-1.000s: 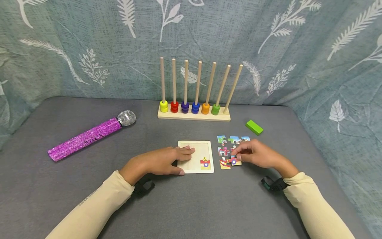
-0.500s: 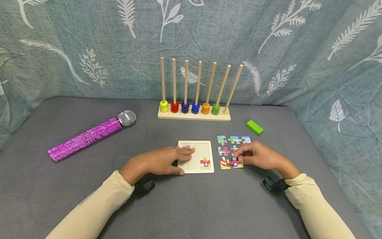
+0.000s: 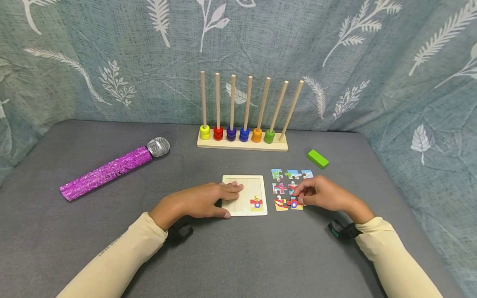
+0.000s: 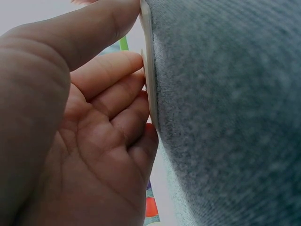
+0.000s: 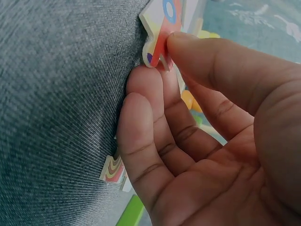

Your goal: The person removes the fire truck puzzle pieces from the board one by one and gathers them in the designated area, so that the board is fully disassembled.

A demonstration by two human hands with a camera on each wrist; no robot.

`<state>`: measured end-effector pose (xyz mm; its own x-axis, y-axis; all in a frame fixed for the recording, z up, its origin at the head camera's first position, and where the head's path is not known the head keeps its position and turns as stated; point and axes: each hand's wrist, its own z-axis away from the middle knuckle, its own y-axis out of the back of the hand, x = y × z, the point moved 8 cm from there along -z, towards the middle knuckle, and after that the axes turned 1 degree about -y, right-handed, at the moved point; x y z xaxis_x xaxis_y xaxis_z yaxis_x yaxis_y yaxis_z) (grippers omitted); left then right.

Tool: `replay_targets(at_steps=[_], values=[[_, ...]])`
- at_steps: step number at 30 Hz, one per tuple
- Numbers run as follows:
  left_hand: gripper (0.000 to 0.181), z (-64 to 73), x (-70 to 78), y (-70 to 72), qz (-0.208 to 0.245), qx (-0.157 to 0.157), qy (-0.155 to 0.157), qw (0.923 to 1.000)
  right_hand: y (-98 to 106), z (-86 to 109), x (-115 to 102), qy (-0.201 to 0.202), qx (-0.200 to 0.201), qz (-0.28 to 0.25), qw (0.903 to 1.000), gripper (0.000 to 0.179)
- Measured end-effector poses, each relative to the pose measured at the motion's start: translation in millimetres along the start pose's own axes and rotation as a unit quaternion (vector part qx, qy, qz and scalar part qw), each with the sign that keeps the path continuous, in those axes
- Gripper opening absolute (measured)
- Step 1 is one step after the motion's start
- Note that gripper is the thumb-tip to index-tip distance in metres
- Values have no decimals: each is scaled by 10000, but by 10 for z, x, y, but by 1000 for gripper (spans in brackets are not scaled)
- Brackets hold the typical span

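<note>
My left hand (image 3: 210, 200) lies on the left side of a square wooden puzzle tray (image 3: 247, 188), fingers stretched over its board and thumb at the near edge. In the tray's lower right corner sits one puzzle piece (image 3: 256, 205) with a purple-and-white wheel. To the right, my right hand (image 3: 325, 193) pinches a red and yellow puzzle piece (image 3: 294, 204) between thumb and fingers. The right wrist view shows its thumb on the printed face of that piece (image 5: 162, 30), with the fingertips at its edge. The held piece lies close beside another piece (image 3: 281, 204) in the lower row.
Several loose puzzle pieces (image 3: 279, 188) lie in rows right of the tray. A green block (image 3: 318, 159) is beyond them. Behind the tray stands a peg rack (image 3: 242, 144) with coloured rings. A purple glittery microphone (image 3: 108, 173) lies at left. A leaf-patterned curtain (image 3: 149, 82) hangs behind.
My right hand has shifted slightly right and toward me with the pinched piece, which now shows a little apart from the row above. The left hand has stayed on the tray.
</note>
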<state>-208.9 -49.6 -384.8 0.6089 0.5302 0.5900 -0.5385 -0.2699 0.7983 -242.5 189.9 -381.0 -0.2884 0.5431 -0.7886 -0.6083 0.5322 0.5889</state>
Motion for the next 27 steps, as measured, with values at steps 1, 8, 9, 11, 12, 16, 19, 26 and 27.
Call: replay_targets(at_steps=[1,8,9,11,12,16,19,26,27], values=[[60,0,-2,0,1,4,6,10000,5,-1,1,-16,15,20,10000,12],[61,-3,-7,-7,14,10,-13,10000,45,-19,-16,21,147,258,9996,14],[61,-4,-8,-7,14,7,-13,10000,55,-24,-15,18,183,275,9995,14],[61,-4,-7,-5,26,5,-4,10000,76,-33,-24,19,264,305,9992,15],[61,-5,-7,-4,24,5,-1,10000,85,-38,-29,16,302,319,9990,16],[61,-6,-5,-3,27,0,18,10000,95,-47,-53,-23,389,372,9985,16],[61,-10,2,-2,22,-9,3,10000,86,-59,-66,-10,440,383,9983,15],[61,-9,3,0,25,1,-24,10000,43,-126,-132,35,568,492,9972,12],[61,-9,3,0,28,3,-23,10000,35,-139,-146,50,575,491,9971,12]])
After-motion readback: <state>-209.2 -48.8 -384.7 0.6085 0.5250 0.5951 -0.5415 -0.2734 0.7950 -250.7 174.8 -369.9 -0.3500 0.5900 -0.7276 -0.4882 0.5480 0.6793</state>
